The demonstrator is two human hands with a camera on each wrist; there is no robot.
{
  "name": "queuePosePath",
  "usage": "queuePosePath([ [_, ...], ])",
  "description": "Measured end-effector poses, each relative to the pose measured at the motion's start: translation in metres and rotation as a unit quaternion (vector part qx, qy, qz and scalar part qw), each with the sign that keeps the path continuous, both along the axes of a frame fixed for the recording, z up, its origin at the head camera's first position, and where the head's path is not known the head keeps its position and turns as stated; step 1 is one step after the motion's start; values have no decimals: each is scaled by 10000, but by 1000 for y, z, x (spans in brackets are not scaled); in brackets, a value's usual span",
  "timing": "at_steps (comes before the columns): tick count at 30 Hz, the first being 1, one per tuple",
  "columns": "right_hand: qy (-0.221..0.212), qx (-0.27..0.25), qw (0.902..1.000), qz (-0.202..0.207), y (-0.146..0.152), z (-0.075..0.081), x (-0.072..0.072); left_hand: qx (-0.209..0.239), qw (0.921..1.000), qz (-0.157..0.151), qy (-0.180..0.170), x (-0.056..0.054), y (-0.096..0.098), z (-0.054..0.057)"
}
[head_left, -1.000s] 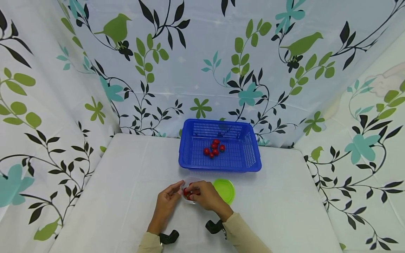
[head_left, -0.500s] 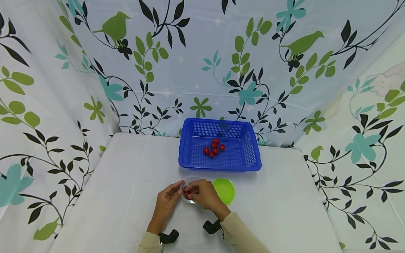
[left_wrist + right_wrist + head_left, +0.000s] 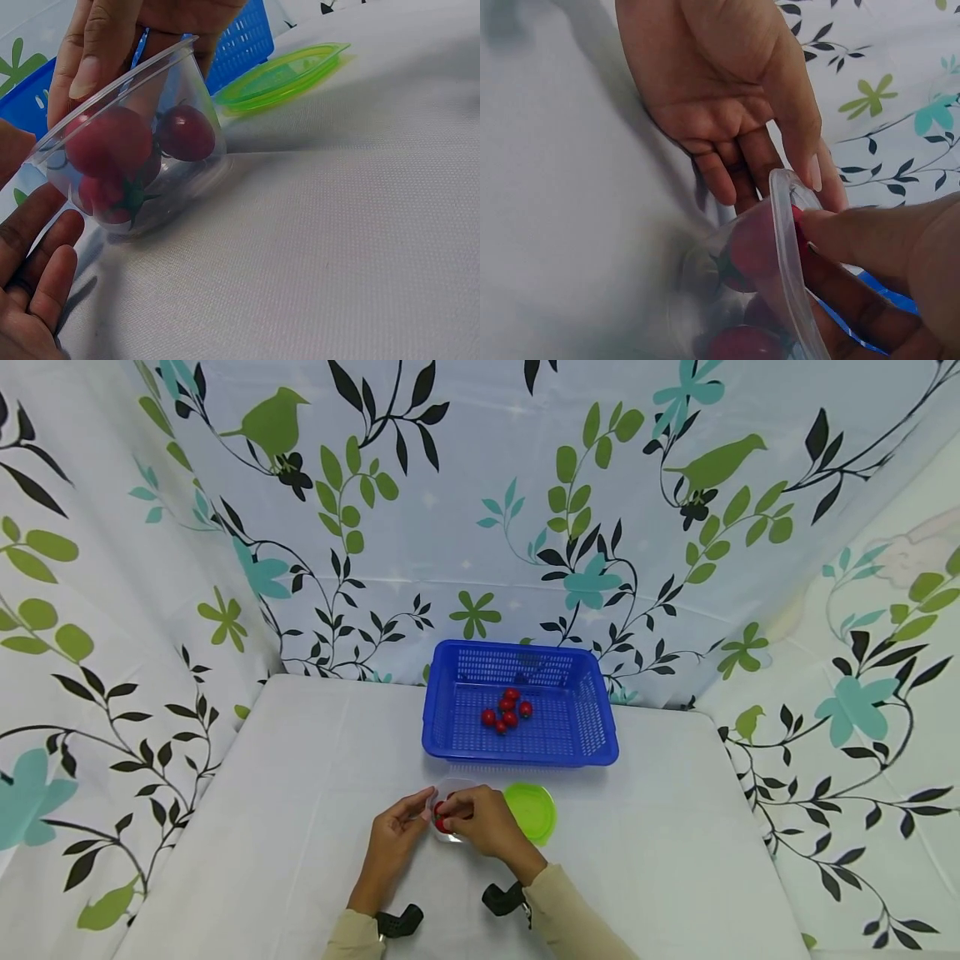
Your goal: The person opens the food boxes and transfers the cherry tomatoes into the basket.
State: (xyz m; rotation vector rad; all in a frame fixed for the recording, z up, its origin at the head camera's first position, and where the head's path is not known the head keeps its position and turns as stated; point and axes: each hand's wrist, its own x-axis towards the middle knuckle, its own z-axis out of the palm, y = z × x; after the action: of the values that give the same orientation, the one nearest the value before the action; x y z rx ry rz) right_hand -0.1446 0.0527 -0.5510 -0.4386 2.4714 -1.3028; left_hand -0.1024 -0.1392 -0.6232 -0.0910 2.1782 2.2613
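A clear plastic container holds several red cherry tomatoes and stands on the table. My left hand grips its rim from the left side, thumb at the edge and lower fingers lightly bent, as the right wrist view shows. Reaching over the rim, my right hand pinches a cherry tomato inside the container. Part of that tomato is hidden behind the right fingers in the head view. Beside the right hand lies a bright green round lid.
Behind the hands stands a blue perforated basket with several cherry tomatoes on its floor. White cloth covers the table, and patterned curtains rise at the back and both sides.
My right hand and forearm have shifted slightly left over the container, with the fingers moving a little among the tomatoes. The left hand, lid and basket keep their places.
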Motion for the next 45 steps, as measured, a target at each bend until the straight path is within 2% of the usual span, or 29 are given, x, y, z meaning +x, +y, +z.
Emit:
queuePosePath([
  [8,139,145,9996,203,-3,1,-1,-21,10000,5,-28,1,-1,-1],
  [12,79,110,9999,33,-4,2,0,0,10000,8,-44,1,-1,0],
  [17,-111,-265,9995,-157,-3,2,0,39,10000,-1,-36,0,0,1],
  [21,-246,-438,9987,-45,0,1,-1,49,10000,15,-33,-1,-1,2],
  [30,-361,-357,9986,168,6,0,1,54,9999,16,-161,0,0,1],
  [38,91,-276,9995,90,9,-3,4,-40,10000,-17,-22,0,-1,1],
  [45,413,-289,9987,-10,13,0,8,-129,9999,-40,-25,1,-1,3],
])
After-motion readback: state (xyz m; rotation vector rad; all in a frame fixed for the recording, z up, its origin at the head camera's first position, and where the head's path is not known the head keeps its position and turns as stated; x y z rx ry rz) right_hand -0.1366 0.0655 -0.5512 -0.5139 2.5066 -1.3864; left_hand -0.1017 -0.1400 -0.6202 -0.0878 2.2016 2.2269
